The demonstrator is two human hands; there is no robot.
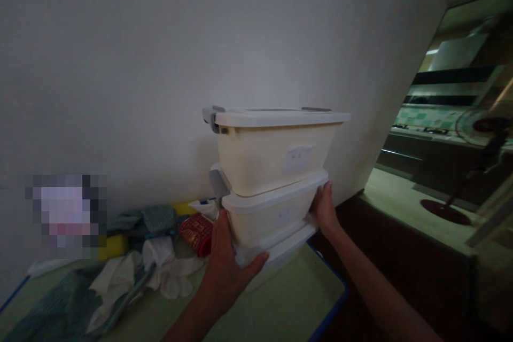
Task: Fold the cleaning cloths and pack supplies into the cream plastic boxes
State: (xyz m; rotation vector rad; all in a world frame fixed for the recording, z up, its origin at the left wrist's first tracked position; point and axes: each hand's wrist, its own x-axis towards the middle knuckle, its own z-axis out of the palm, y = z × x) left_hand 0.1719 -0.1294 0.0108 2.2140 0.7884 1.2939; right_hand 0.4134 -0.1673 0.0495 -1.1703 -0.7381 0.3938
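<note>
A stack of lidded plastic storage boxes is in front of me by the wall. The cream top box (276, 155) has a white lid, grey latches and a small pale label. Under it is a similar middle storage box (264, 224), also labelled. Lowest is a whitish storage box (280, 254), partly hidden. My left hand (226, 264) grips the middle box at its left end, thumb across the lower front and fingers up the side. My right hand (325, 211) holds the right end, its fingers partly hidden.
The stack is over a pale green table (296, 288) with a blue edge. White gloves (172, 275), grey-green cloth (60, 299), a red packet (196, 232) and yellow items (114, 247) lie left. A fan (487, 125) stands right, near a kitchen counter (404, 155).
</note>
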